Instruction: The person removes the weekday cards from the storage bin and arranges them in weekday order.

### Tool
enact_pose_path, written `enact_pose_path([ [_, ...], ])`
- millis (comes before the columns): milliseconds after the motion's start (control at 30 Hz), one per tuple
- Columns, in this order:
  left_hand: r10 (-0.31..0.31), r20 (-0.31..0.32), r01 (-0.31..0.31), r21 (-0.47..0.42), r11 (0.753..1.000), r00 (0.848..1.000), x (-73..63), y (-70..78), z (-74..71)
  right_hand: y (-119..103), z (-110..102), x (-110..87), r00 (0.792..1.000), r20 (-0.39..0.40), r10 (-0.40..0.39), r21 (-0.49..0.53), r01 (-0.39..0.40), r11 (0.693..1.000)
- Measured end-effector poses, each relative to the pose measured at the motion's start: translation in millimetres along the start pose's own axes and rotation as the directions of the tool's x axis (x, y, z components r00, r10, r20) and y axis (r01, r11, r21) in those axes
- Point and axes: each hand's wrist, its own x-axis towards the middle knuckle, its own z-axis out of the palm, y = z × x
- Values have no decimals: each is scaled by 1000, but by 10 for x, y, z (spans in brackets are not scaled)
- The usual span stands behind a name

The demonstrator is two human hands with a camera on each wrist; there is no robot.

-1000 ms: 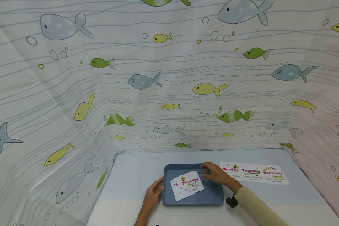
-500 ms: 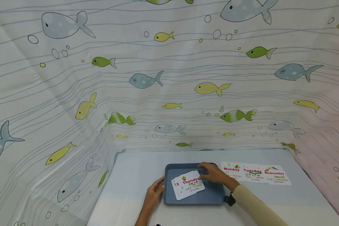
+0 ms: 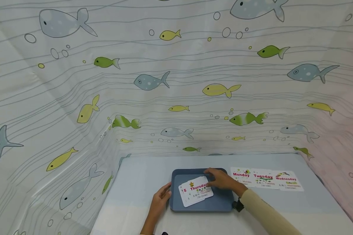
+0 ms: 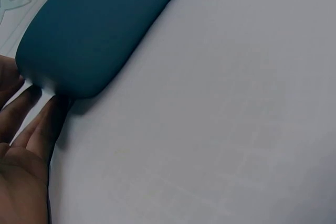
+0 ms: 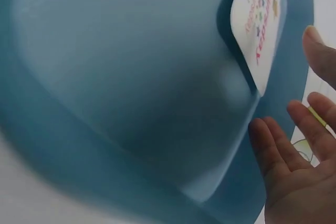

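A blue tray (image 3: 220, 204) lies on the table with a small fanned stack of white cards, a Thursday card (image 3: 200, 192) on top. My left hand (image 3: 159, 200) rests its fingertips against the tray's left side; in the left wrist view, its fingers (image 4: 39, 121) touch the outer wall. Over the tray's far right part hovers my right hand (image 3: 220, 180), its fingertips close to the Thursday card's upper right corner. In the right wrist view, the fingers (image 5: 270, 148) are spread and hold nothing, with a gap to the card (image 5: 257, 30).
Right of the tray, a Monday card (image 3: 241, 176), a Tuesday card (image 3: 263, 179) and a Wednesday card (image 3: 286, 180) lie in a row on the white table (image 3: 141, 173). A fish-patterned sheet (image 3: 176, 120) surrounds the table's back and sides. A black device (image 3: 238, 205) sits at my right wrist.
My right hand has moved a little left over the tray, toward the Thursday card, and now covers part of its right edge in the head view. The left hand stays at the tray.
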Motion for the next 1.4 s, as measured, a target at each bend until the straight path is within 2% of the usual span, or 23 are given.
enact_pose_path([
  [200,-2,1,2,-4,1000,1000,5,-5,6,-30,-7,32,1000,5,-13,17,13,1000],
  [567,5,11,-5,10,1000,1000,18,9,17,63,67,74,1000,-2,-17,-60,17,998],
  [833,14,-5,-14,17,1000,1000,39,25,7,39,101,87,999,54,2,-84,3,996],
  [1033,-11,1,11,7,1000,1000,33,5,-3,65,142,86,996,90,-6,-135,18,991],
  [1133,-8,10,7,12,1000,1000,24,-11,-12,100,184,106,995,94,-29,-168,45,985],
  [1400,0,6,1,-16,1000,1000,17,-13,-7,39,221,122,996,88,-25,-235,45,971],
])
